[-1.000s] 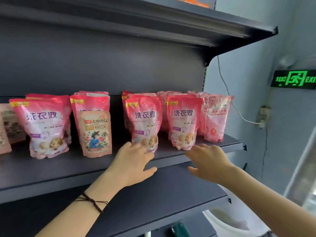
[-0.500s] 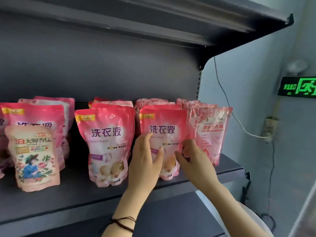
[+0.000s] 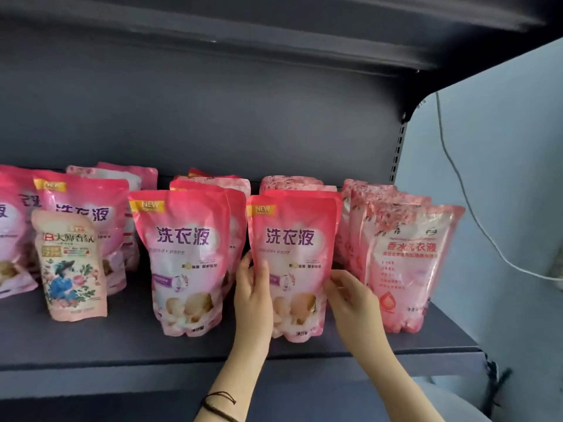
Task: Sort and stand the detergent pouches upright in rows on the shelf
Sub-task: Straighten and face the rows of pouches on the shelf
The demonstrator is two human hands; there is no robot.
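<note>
L hand (image 3: pixel 253 296) grips the left edge of a pink pouch (image 3: pixel 294 239), thumb over the front, fingers tucked behind. R hand (image 3: pixel 350 300) has its fingers curled onto the pouch's lower right edge, pinching it. Pouch stands upright on the shelf (image 3: pixel 91 339), near the front lip and right of centre, at the head of a row w/ more pink ones packed close behind. Just to its left, across a narrow gap where the L fingers sit, a twin pouch (image 3: pixel 182 254) stands upright, fronting its own row. To the right a clear-pink pouch (image 3: pixel 408 269) w/ red print leads a third row, close to the back of the R hand; can't tell if they touch. Further left a small beige pouch (image 3: pixel 71 269) w/ a figure in a blue hat stands alone in front of other pink pouches (image 3: pixel 82 208), which run off the frame edge. Thin dark cord (image 3: pixel 219 403) round the L wrist. Dark upper shelf (image 3: pixel 274 32) overhead, grey back panel (image 3: pixel 243 117) behind. White cable (image 3: pixel 457 184) hangs down the pale wall (image 3: pixel 502 147) at right.
</note>
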